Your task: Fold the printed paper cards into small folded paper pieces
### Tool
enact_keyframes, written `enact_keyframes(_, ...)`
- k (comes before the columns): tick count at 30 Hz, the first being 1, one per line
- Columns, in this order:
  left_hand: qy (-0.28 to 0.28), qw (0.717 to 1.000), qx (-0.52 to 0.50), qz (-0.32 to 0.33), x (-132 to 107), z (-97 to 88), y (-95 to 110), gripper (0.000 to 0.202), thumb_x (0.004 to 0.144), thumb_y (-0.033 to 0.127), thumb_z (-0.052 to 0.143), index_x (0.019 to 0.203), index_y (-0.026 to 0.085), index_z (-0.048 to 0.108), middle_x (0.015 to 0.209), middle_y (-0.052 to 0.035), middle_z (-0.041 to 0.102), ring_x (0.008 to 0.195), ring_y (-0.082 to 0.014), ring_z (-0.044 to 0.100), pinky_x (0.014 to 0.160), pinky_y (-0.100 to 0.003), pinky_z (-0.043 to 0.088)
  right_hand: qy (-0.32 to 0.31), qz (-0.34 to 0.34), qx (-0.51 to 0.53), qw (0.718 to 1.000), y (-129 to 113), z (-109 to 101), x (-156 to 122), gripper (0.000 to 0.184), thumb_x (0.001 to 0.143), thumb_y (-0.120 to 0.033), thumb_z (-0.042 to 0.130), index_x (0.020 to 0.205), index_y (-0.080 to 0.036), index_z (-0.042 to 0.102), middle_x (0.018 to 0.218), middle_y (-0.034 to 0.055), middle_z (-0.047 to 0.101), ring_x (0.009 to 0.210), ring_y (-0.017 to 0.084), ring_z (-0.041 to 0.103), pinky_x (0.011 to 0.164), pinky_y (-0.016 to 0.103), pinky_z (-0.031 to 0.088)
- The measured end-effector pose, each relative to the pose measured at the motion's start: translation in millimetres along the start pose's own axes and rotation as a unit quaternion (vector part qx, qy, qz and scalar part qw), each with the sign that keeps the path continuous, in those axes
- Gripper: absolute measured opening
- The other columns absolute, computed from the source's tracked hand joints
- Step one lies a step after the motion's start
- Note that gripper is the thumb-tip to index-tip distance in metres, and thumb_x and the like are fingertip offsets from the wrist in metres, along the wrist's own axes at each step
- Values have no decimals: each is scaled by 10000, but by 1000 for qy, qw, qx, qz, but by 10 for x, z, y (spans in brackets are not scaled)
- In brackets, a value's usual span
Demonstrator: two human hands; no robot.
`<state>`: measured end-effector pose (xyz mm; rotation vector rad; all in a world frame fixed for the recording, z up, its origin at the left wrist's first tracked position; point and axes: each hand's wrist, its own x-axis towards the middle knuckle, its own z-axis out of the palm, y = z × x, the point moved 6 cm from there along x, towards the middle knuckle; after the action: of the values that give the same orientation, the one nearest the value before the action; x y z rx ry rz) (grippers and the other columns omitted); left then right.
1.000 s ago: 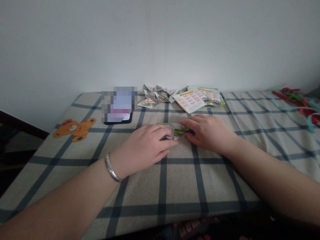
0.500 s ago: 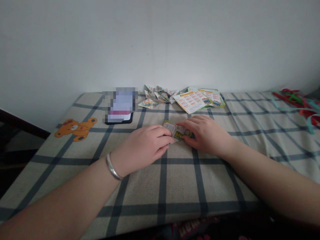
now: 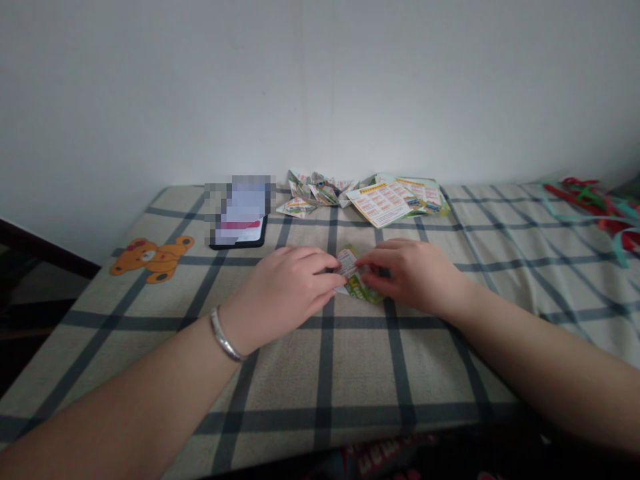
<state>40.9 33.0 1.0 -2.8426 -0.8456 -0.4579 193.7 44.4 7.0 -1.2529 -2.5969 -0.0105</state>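
Between my two hands lies a small folded printed paper (image 3: pixel 355 283), green and white, on the checked tablecloth (image 3: pixel 290 373). My left hand (image 3: pixel 293 283), with a silver bangle at the wrist, has its fingers closed on the paper's left edge. From the other side, my right hand (image 3: pixel 413 273) grips the right part of it with thumb and fingers. Parts of the paper are hidden under the fingertips. Farther back are several folded paper pieces (image 3: pixel 320 190) and a stack of flat printed leaflets (image 3: pixel 385 202).
A phone (image 3: pixel 243 220) with a blurred screen lies at the back left. Left of it is an orange bear figure (image 3: pixel 153 259) on the cloth. Red, green and teal ribbons (image 3: pixel 600 207) lie at the far right. A white wall (image 3: pixel 320 87) rises behind the table.
The folded paper has turned and shifted slightly toward me, showing more of its green part. The fingers of my right hand have changed their hold; my left hand has barely moved.
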Motion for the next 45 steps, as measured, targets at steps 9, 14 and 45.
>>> enact_keyframes(9,-10,999,31,18,-10,-21,18,207,924,235,562,1093,214,679,1111,-48,679,1039,-225,605,881,-400,497,-12,-19,92,996,12,64,13,297,842,-119,555,1065,-219,724,933,28,733,811,151,624,739,274,439)
enact_keyframes(14,-43,998,9,52,-17,36,10,237,915,178,564,1120,248,659,1141,-17,670,1047,-204,597,879,-370,488,2,-130,-20,991,-81,4,-12,229,945,-272,530,1076,-252,717,892,30,726,837,187,578,810,351,357)
enact_keyframes(45,-48,995,-57,-59,24,30,-27,331,861,482,616,1030,205,685,1069,-20,678,1061,-230,579,1125,-495,282,-36,-85,57,994,-164,73,-21,169,910,-328,592,891,-197,698,889,23,694,831,165,631,739,287,450)
